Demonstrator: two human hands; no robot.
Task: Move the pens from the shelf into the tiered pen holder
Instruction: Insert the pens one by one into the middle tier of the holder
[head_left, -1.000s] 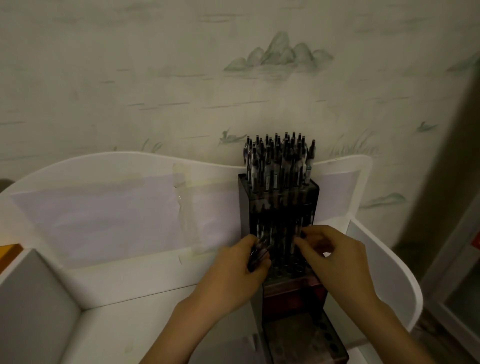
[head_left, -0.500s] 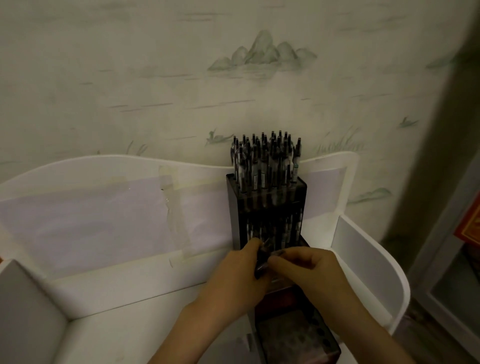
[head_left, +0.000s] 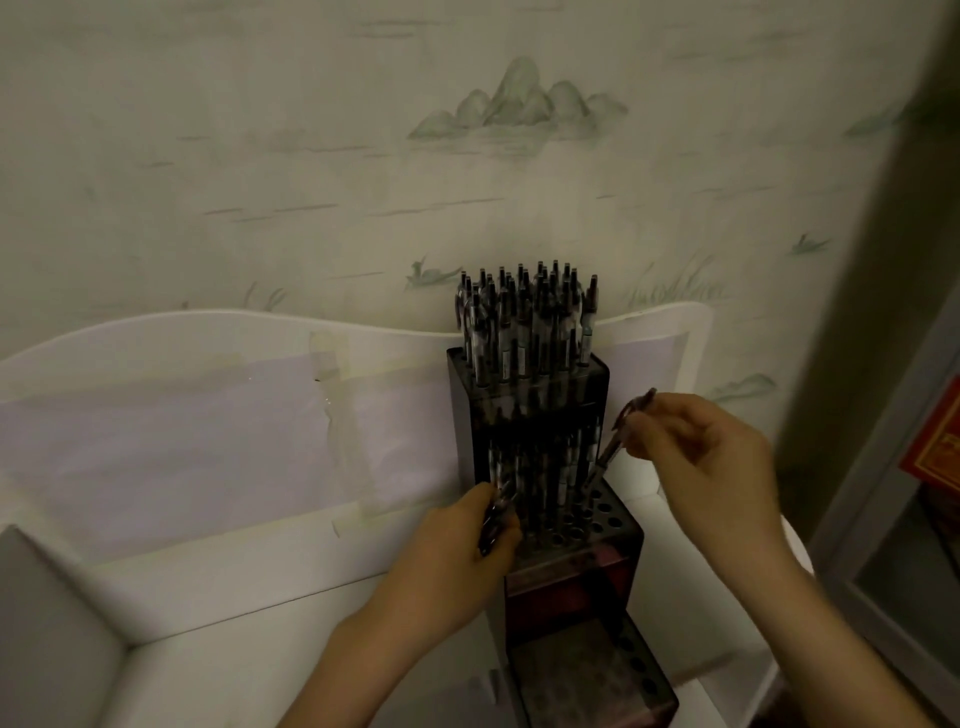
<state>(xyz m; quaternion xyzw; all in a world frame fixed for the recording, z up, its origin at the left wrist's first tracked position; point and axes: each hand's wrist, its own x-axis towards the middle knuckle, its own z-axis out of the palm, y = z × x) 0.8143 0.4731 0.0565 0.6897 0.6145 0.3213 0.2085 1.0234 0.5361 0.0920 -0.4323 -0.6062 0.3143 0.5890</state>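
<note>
The right hand (head_left: 701, 457) is pinching one dark slim pen (head_left: 621, 436) tip-down over the middle step of the dark stepped plastic pen holder (head_left: 576, 566), while the left hand (head_left: 467, 540) is gripping a spare bundle of pens (head_left: 496, 514); it should be aiming squarely at an empty hole.

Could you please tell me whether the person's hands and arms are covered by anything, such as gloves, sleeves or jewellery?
Both are bare. The left hand and right hand wear no gloves, and no rings, watch or bracelet show. Both forearms are uncovered to the frame edge; no sleeve is visible.
</note>
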